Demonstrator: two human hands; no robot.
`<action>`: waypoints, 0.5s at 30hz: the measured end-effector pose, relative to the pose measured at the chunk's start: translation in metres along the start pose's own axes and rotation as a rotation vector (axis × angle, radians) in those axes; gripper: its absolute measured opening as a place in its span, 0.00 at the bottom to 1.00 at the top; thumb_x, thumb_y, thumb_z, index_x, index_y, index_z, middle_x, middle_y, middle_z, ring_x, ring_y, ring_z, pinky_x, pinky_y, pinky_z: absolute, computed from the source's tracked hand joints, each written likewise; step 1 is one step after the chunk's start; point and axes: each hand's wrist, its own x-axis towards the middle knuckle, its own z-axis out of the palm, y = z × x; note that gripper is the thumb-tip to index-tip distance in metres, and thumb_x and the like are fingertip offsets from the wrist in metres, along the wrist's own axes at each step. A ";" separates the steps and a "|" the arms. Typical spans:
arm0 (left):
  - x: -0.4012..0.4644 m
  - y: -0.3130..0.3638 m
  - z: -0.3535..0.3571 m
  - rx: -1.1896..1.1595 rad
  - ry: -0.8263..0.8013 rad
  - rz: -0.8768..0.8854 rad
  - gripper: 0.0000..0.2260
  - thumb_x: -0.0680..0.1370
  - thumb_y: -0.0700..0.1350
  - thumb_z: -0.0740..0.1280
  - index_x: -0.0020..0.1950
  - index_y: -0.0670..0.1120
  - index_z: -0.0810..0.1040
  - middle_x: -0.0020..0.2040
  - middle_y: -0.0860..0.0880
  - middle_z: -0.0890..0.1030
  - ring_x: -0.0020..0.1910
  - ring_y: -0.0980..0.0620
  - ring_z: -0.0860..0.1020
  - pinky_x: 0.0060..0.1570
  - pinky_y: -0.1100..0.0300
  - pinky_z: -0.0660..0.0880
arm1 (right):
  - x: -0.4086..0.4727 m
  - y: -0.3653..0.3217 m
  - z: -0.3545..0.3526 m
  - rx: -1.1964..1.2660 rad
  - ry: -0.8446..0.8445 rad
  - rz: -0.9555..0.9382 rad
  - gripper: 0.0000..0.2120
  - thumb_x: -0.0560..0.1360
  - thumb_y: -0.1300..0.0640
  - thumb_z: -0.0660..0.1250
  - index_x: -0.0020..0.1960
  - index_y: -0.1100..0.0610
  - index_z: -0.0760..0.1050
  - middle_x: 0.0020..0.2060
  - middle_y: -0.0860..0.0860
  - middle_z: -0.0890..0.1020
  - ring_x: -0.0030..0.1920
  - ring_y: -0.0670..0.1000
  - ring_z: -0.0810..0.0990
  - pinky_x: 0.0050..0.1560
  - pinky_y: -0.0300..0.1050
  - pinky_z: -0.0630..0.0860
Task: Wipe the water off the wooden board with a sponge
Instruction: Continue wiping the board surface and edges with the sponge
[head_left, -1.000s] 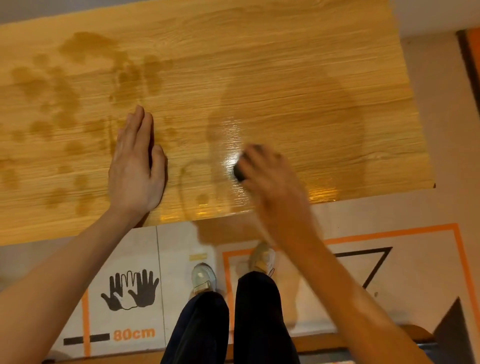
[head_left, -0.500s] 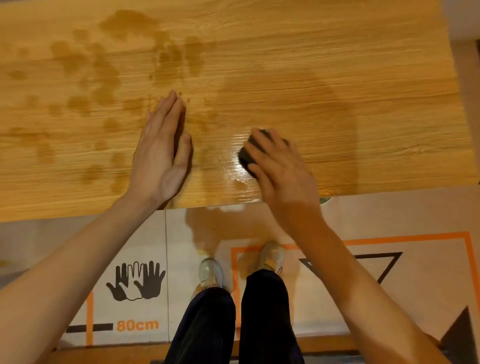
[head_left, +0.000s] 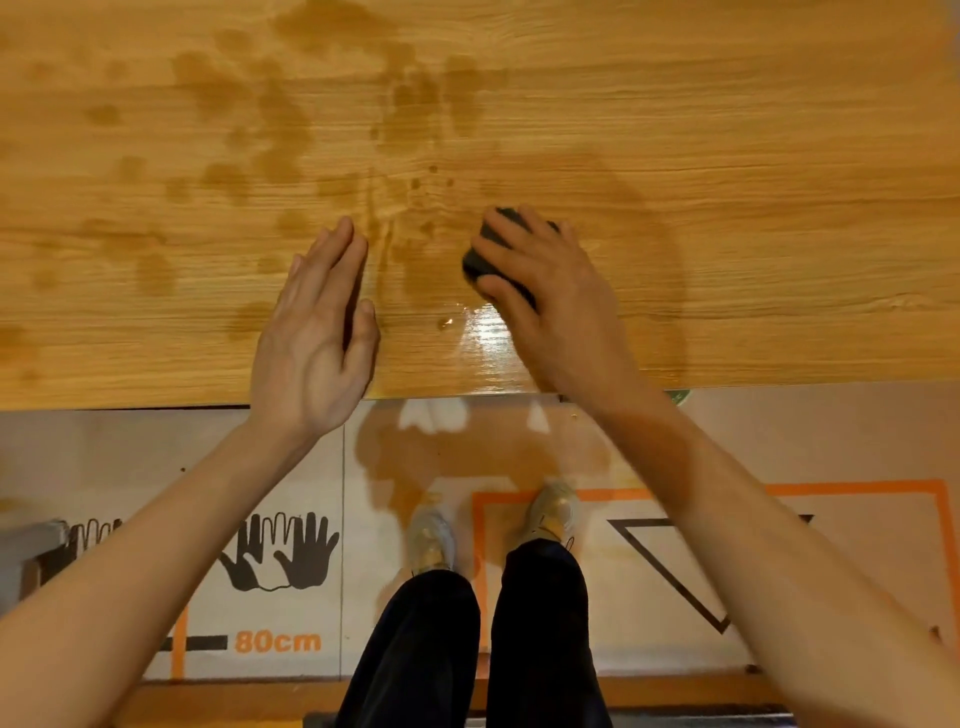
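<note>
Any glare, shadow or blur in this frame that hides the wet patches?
Head view: glare whitens the wooden board near its front edge, below the sponge the right hand grips; a soft shadow darkens the board around that hand; the left hand and the dark patches are sharp.

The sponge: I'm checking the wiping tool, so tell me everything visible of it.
The sponge is dark, nearly black, a small soft-looking block with rounded corners. It lies on the wooden board near its front edge, mostly covered by the right hand, whose fingers curl over it. Glossy water lies just in front.
</note>
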 end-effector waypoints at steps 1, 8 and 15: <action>-0.001 0.000 0.001 -0.005 0.009 0.011 0.23 0.86 0.44 0.55 0.80 0.39 0.62 0.81 0.43 0.61 0.82 0.46 0.57 0.81 0.52 0.52 | -0.006 0.010 -0.009 -0.010 -0.032 -0.056 0.16 0.81 0.53 0.62 0.67 0.54 0.75 0.71 0.50 0.71 0.75 0.53 0.63 0.75 0.51 0.53; 0.001 -0.001 0.001 0.019 0.006 0.006 0.23 0.86 0.45 0.53 0.80 0.39 0.61 0.82 0.44 0.60 0.82 0.47 0.56 0.81 0.53 0.50 | -0.004 -0.002 -0.005 -0.019 0.330 0.352 0.14 0.81 0.56 0.60 0.63 0.56 0.78 0.69 0.53 0.74 0.74 0.53 0.65 0.74 0.54 0.59; 0.003 0.000 0.001 0.074 0.009 0.025 0.23 0.87 0.45 0.53 0.81 0.39 0.61 0.82 0.43 0.60 0.82 0.47 0.56 0.81 0.54 0.50 | -0.057 -0.020 0.009 -0.025 0.067 0.055 0.16 0.81 0.54 0.61 0.67 0.54 0.75 0.71 0.50 0.72 0.75 0.51 0.62 0.76 0.49 0.52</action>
